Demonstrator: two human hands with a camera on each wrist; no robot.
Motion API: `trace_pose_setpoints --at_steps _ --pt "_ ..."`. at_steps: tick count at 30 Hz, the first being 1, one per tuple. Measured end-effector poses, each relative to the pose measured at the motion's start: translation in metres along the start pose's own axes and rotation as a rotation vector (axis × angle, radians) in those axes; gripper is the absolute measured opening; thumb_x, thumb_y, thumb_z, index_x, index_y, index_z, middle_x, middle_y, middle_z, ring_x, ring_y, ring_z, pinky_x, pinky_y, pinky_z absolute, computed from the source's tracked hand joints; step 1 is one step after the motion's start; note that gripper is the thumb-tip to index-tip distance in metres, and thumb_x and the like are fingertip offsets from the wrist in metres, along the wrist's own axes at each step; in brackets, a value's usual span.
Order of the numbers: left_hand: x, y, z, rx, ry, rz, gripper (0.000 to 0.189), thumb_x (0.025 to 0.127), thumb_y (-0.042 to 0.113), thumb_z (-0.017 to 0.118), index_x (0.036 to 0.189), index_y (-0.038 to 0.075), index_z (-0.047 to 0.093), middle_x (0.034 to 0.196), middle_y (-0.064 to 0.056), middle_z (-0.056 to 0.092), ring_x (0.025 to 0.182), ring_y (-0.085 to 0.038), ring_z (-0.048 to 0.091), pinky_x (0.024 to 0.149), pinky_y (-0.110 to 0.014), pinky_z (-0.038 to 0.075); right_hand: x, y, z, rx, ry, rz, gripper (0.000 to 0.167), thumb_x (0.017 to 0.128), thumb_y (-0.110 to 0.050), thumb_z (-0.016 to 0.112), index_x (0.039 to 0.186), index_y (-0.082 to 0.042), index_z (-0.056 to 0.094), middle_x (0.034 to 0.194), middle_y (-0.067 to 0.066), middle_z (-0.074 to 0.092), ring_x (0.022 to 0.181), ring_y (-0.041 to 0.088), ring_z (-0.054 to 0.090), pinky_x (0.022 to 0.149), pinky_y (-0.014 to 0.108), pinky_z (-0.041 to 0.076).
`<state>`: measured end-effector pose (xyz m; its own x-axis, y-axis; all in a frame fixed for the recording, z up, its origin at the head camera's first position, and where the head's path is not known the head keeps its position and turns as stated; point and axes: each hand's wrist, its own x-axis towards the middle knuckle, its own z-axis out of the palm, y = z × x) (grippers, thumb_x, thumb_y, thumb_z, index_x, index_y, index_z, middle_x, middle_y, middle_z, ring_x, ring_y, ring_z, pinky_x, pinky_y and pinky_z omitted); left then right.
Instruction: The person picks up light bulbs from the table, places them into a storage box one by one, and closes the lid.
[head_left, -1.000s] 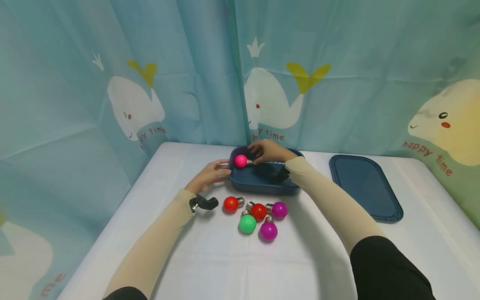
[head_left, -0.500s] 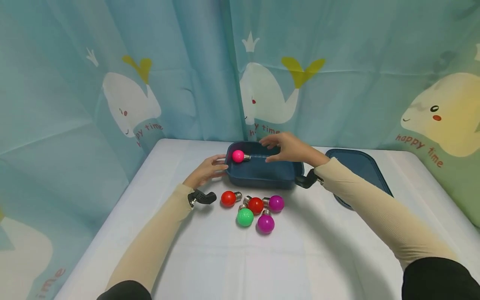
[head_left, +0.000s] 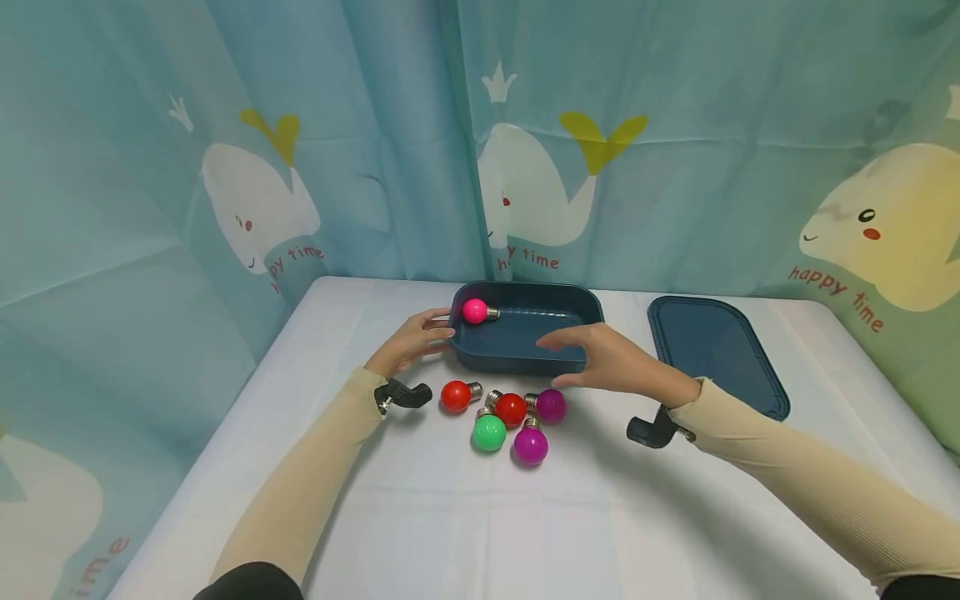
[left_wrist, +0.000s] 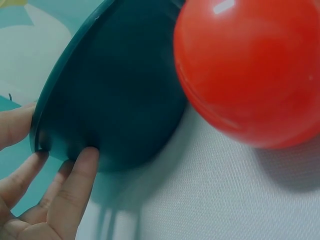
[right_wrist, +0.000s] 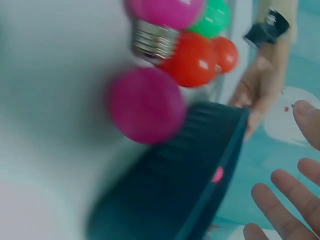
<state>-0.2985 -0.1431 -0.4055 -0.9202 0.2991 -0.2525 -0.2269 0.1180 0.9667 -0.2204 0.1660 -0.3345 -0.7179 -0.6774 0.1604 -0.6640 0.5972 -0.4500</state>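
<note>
Fingertips of my left hand [head_left: 411,343] touch the left end of a dark blue box [head_left: 517,365]; the left wrist view shows those fingers fairly straight against its outer wall. Inside the box, at the left, lies a pink light bulb [head_left: 475,312]. My right hand [head_left: 618,360] hovers over the box's front right corner, fingers spread and holding nothing. In front of the box lie a red bulb [head_left: 455,397], another red bulb [head_left: 511,410], a green bulb [head_left: 489,433], a purple bulb [head_left: 552,406] nearest the right hand, and a second purple bulb [head_left: 531,447].
To the right of the box, a dark blue lid [head_left: 712,342] lies flat on the white-covered table [head_left: 420,533]. A light blue curtain [head_left: 405,167] with whale prints hangs behind and along the left side.
My right hand has let go of the pink bulb inside the box, then moved right and toward me, out over the front right corner. The left hand stays at the box's left end.
</note>
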Motion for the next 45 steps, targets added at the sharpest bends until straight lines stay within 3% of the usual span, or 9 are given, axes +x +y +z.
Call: trace_pose_setpoints --at_steps 10,29,36,45 --pt "0.000 0.000 0.002 -0.001 -0.004 0.000 0.062 0.093 0.001 0.052 0.148 0.004 0.024 0.149 -0.022 0.032 0.134 -0.036 0.038 0.109 -0.046 0.039 -0.021 0.014 0.034 -0.010 -0.022 0.027 0.051 0.072 -0.016 0.081 0.118 -0.003 0.063 0.116 0.012 0.067 0.106 0.028 0.063 0.090 0.044 0.054" --pt "-0.001 -0.003 -0.001 -0.004 -0.026 0.023 0.062 0.094 0.003 0.052 0.148 0.003 0.023 0.151 -0.022 0.028 0.136 -0.037 0.035 0.112 -0.048 0.035 -0.022 0.025 0.064 -0.046 -0.053 0.051 0.050 0.070 -0.018 0.082 0.115 -0.005 0.064 0.111 0.007 0.068 0.102 0.021 0.063 0.087 0.035 0.057" --pt "0.000 -0.005 0.000 -0.019 -0.030 0.028 0.062 0.094 0.003 0.052 0.148 0.003 0.022 0.150 -0.022 0.028 0.135 -0.038 0.036 0.111 -0.048 0.037 -0.025 0.024 0.058 -0.056 -0.038 0.019 0.047 0.070 -0.016 0.082 0.112 -0.005 0.065 0.108 0.007 0.069 0.099 0.021 0.064 0.084 0.034 0.057" --pt "-0.002 -0.003 0.000 -0.007 -0.026 0.029 0.062 0.093 0.005 0.053 0.148 0.002 0.023 0.150 -0.022 0.029 0.135 -0.038 0.036 0.111 -0.048 0.036 -0.028 0.018 0.022 -0.050 0.020 -0.014 0.045 0.068 -0.008 0.083 0.111 -0.005 0.066 0.108 0.008 0.069 0.099 0.023 0.065 0.082 0.037 0.059"
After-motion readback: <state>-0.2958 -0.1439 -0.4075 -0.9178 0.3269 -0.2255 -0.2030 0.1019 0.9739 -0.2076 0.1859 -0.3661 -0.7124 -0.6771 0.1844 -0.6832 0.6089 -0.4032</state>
